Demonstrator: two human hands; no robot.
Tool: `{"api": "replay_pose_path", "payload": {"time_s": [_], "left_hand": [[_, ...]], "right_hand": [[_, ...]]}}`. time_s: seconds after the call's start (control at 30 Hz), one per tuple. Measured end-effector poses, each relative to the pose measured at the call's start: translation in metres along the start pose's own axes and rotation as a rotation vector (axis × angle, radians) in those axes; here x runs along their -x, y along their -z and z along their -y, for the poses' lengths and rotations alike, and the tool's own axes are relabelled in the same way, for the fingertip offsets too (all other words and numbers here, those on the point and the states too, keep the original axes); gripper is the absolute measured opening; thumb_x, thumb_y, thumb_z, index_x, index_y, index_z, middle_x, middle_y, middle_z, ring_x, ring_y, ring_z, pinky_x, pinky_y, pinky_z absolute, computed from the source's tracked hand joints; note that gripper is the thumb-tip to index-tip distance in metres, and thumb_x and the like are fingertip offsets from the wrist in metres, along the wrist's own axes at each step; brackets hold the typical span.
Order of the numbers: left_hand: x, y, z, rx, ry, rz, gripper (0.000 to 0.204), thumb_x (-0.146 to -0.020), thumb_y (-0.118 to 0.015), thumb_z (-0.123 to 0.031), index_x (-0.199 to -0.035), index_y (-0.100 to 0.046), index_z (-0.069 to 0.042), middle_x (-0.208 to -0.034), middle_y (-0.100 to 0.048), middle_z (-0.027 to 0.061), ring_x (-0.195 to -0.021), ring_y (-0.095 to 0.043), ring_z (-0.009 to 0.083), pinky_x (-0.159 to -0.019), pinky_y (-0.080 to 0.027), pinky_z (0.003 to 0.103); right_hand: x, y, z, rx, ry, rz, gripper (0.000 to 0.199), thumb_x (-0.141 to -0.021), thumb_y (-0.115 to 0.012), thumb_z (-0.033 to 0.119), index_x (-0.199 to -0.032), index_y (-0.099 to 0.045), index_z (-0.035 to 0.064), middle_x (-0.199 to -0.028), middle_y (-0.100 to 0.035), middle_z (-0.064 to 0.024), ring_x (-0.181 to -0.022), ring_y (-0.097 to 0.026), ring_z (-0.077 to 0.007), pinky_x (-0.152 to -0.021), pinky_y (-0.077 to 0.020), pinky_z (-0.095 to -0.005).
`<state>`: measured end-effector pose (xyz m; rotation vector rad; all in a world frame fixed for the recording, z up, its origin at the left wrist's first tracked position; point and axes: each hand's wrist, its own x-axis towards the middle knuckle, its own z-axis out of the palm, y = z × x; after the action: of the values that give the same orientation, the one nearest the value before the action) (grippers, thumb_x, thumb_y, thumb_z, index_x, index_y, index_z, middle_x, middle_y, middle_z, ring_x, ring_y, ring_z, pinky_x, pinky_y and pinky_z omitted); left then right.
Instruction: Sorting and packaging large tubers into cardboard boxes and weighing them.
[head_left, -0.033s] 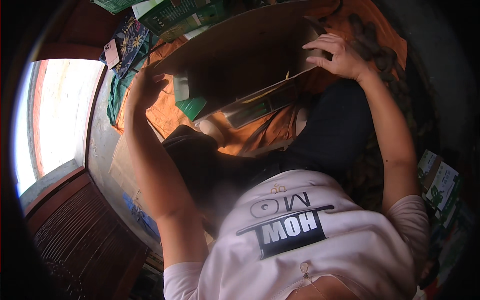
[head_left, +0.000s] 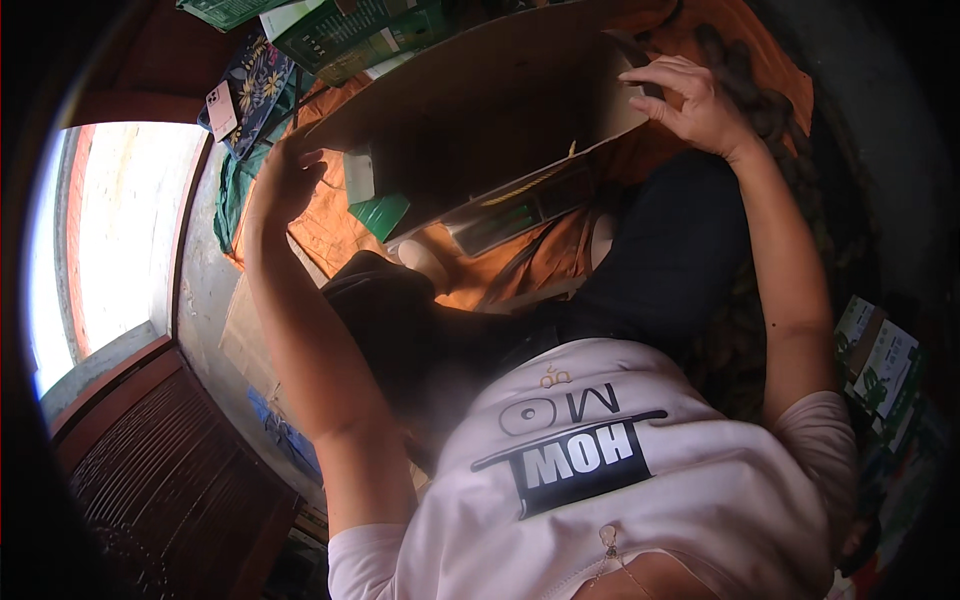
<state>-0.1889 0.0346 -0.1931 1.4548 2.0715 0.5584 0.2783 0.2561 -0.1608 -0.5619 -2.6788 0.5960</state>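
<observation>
1. A large brown cardboard box (head_left: 470, 110) fills the upper middle of the frame, lying tilted on an orange cloth (head_left: 330, 225), its open side facing down toward the person.
2. The orange cloth spreads under the box from the middle left to the upper right of the frame.
3. The person's dark-clothed legs (head_left: 670, 260) cross the middle of the frame just below the box, covering part of the cloth.
4. Green printed cartons (head_left: 350, 35) lie stacked at the upper edge, just behind the box; more green and white cartons (head_left: 880, 365) sit at the right edge, well apart.
5. The left hand (head_left: 285, 180) grips the box's left edge at the middle left, fingers curled over the rim.
6. The right hand (head_left: 700, 100) holds the box's right flap at the upper right, fingers bent around it.
7. A small green packet (head_left: 380, 213) lies at the box's lower left corner, near the left hand.
8. A phone in a pale case (head_left: 221, 108) rests on a flowered cloth (head_left: 262, 85) at the upper left.
</observation>
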Motion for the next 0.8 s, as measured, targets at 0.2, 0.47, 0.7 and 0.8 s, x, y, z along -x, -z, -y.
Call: {"api": "replay_pose_path", "payload": {"time_s": [0.2,0.47,0.7,0.8], "left_hand": [[-0.014,0.008,0.011,0.030,-0.119,-0.209,0.049,-0.098,-0.050,0.003,-0.146,-0.053,-0.005,-0.142,-0.061,0.0170,-0.125,-0.065,0.0274,-0.102,-0.052,0.036],[-0.008,0.010,0.036,0.157,0.002,-0.385,0.046,-0.105,-0.057,-0.016,-0.149,-0.050,-0.006,-0.149,-0.054,0.0176,-0.129,-0.060,0.0276,-0.101,-0.053,0.037],[-0.017,-0.011,-0.007,0.371,0.037,-0.406,0.046,-0.104,-0.059,-0.016,-0.150,-0.051,-0.011,-0.150,-0.052,0.0158,-0.131,-0.058,0.0293,-0.107,-0.050,0.042],[0.001,0.003,-0.007,0.318,0.058,-0.451,0.048,-0.104,-0.060,-0.015,-0.150,-0.050,-0.008,-0.147,-0.055,0.0164,-0.131,-0.059,0.0290,-0.108,-0.049,0.042]], "right_hand": [[0.107,0.081,-0.027,0.160,-0.397,-0.459,0.023,-0.100,-0.067,0.016,-0.118,-0.074,0.0041,-0.112,-0.076,-0.0056,-0.105,-0.071,-0.0135,-0.093,-0.0542,-0.0273],[0.326,-0.012,-0.078,0.031,-1.138,-0.365,0.031,-0.086,-0.079,0.012,-0.116,-0.073,0.0128,-0.099,-0.075,-0.0096,-0.086,-0.074,-0.0222,-0.075,-0.0553,-0.0346],[0.497,-0.121,-0.068,0.395,-1.369,0.214,0.062,-0.086,-0.070,0.012,-0.145,-0.051,0.0200,-0.140,-0.057,-0.0165,-0.133,-0.052,-0.0370,-0.106,-0.0474,-0.0443],[0.487,-0.141,-0.048,0.242,-1.478,0.576,0.087,-0.080,-0.077,0.014,-0.155,-0.034,0.0247,-0.158,-0.037,-0.0090,-0.150,-0.027,-0.0344,-0.120,-0.0308,-0.0473]]}}
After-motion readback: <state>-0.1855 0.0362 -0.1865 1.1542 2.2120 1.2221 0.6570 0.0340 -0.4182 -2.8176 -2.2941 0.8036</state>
